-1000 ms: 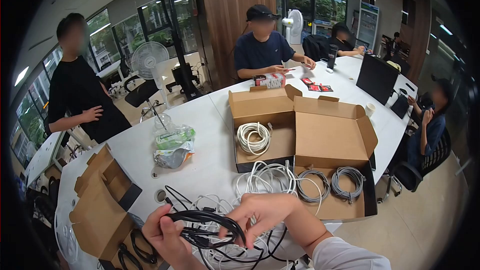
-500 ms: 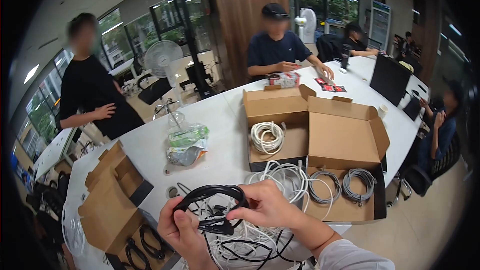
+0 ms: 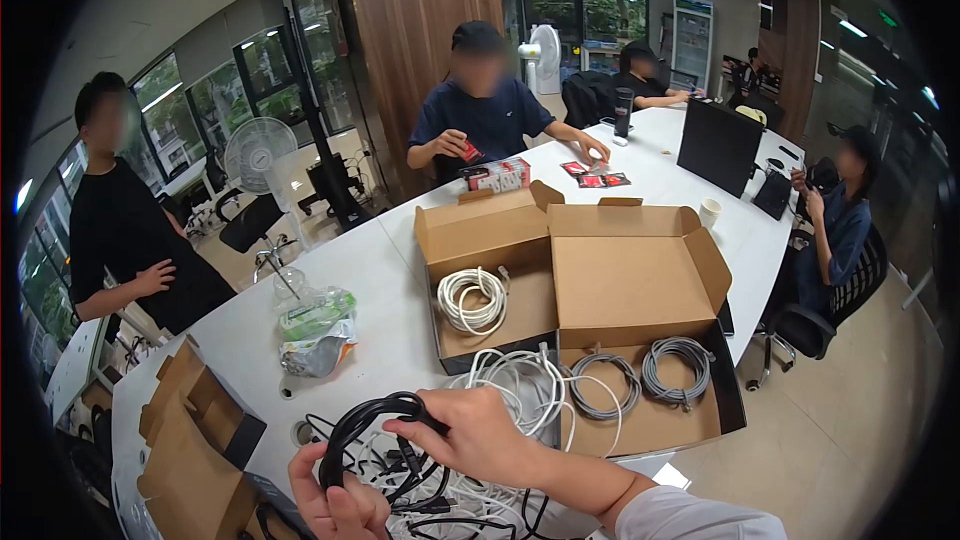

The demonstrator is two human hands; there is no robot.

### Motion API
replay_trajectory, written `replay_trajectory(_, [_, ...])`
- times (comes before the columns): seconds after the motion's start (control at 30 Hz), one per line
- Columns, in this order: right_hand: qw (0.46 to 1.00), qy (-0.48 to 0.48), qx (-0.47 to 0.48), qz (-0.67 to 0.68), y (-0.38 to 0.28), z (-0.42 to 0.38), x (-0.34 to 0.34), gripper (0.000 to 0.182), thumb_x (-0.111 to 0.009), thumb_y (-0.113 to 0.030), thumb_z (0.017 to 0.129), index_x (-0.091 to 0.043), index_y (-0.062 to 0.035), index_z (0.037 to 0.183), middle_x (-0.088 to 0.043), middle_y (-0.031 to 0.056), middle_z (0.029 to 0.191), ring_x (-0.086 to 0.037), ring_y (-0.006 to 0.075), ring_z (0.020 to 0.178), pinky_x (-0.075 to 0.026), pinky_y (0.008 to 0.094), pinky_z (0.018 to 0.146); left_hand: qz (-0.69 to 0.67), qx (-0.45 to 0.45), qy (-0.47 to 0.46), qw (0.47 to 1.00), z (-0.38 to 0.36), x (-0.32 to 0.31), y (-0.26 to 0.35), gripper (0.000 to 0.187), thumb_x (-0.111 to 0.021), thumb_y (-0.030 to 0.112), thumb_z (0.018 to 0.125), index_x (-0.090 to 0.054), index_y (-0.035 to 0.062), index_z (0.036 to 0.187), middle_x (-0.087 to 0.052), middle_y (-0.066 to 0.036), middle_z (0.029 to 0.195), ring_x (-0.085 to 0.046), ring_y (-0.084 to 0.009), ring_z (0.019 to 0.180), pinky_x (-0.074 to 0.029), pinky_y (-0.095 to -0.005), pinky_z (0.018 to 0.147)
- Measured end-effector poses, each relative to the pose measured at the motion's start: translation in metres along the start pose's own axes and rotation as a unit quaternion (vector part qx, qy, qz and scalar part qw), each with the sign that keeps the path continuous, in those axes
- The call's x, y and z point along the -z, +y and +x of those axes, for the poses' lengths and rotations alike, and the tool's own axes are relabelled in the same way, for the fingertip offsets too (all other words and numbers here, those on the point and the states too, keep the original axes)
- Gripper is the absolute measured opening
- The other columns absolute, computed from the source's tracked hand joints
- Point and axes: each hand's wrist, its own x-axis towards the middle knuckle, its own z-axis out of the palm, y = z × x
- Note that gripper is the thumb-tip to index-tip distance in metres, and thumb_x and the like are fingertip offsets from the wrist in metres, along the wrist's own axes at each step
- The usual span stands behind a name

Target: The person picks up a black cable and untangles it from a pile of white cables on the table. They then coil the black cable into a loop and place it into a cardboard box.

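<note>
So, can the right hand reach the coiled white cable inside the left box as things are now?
Probably not at once. The right hand is closed on the black cable, which the left hand also grips. The way to the coiled white cable looks free, since its box stands open.

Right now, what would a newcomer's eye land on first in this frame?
Probably the black cable looped between the left hand and right hand at the bottom edge, above a tangle of white and black cords. Next come two open cardboard boxes mid-table: the left box holds a white cable coil, the right box two grey coils.
</note>
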Motion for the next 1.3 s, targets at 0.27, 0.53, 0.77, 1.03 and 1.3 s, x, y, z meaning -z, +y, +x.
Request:
replay_trajectory(0.27, [0.999, 0.011, -0.020, -0.044, 0.006, -0.003, 0.002, 0.020, -0.068, -0.018, 0.080, -0.058, -0.0028, 0.072, -0.056, 0.0118, 0.060, -0.056, 0.0306, 0.053, -0.043, 0.0367, 0.046, 0.017, -0.008, -0.005, 1.000, -0.002, -0.018, -0.007, 0.047, -0.059, 0.028, 0.094, -0.039, 0.0020, 0.127, -0.030, 0.005, 0.052, -0.021, -0.0033, 0.039, -0.020, -0.0188, 0.037])
replay_trajectory(0.53, [0.997, -0.011, -0.043, -0.058, 0.017, 0.001, 0.002, 0.017, -0.067, -0.018, 0.080, -0.059, -0.0035, 0.076, -0.057, 0.0106, 0.063, -0.057, 0.0303, 0.056, -0.045, 0.0376, 0.048, 0.039, 0.002, -0.003, 0.999, -0.006, -0.025, -0.011, 0.053, -0.060, 0.027, 0.093, -0.033, 0.0022, 0.131, -0.030, 0.005, 0.050, -0.021, -0.0039, 0.039, -0.020, -0.0213, 0.039])
replay_trajectory(0.77, [0.996, -0.041, -0.049, -0.057, 0.013, 0.006, 0.007, 0.018, -0.066, -0.020, 0.081, -0.060, -0.0031, 0.078, -0.057, 0.0102, 0.063, -0.059, 0.0301, 0.058, -0.046, 0.0374, 0.050, 0.023, 0.008, -0.024, 0.999, -0.007, -0.019, -0.010, 0.052, -0.057, 0.022, 0.095, -0.030, 0.0002, 0.134, -0.030, 0.005, 0.050, -0.022, -0.0041, 0.039, -0.019, -0.0219, 0.038])
replay_trajectory(1.03, [0.998, -0.018, 0.042, 0.047, 0.011, 0.008, 0.008, 0.023, -0.064, -0.013, 0.083, -0.059, 0.0013, 0.100, -0.060, 0.0161, 0.101, -0.061, 0.0323, 0.075, -0.049, 0.0381, 0.063, 0.014, -0.029, 0.017, 0.999, -0.007, -0.013, -0.003, 0.046, -0.056, 0.020, 0.095, -0.036, -0.0037, 0.129, -0.029, 0.006, 0.048, -0.020, -0.0037, 0.036, -0.017, -0.0210, 0.036])
replay_trajectory(1.3, [0.983, -0.134, 0.023, 0.122, 0.009, 0.005, 0.020, 0.026, -0.063, -0.009, 0.086, -0.059, -0.0004, 0.109, -0.065, 0.0133, 0.090, -0.061, 0.0318, 0.076, -0.048, 0.0374, 0.064, -0.031, -0.069, 0.031, 0.997, -0.009, -0.007, 0.000, 0.041, -0.055, 0.015, 0.095, -0.038, -0.0036, 0.128, -0.031, 0.004, 0.051, -0.019, -0.0031, 0.038, -0.019, -0.0207, 0.038])
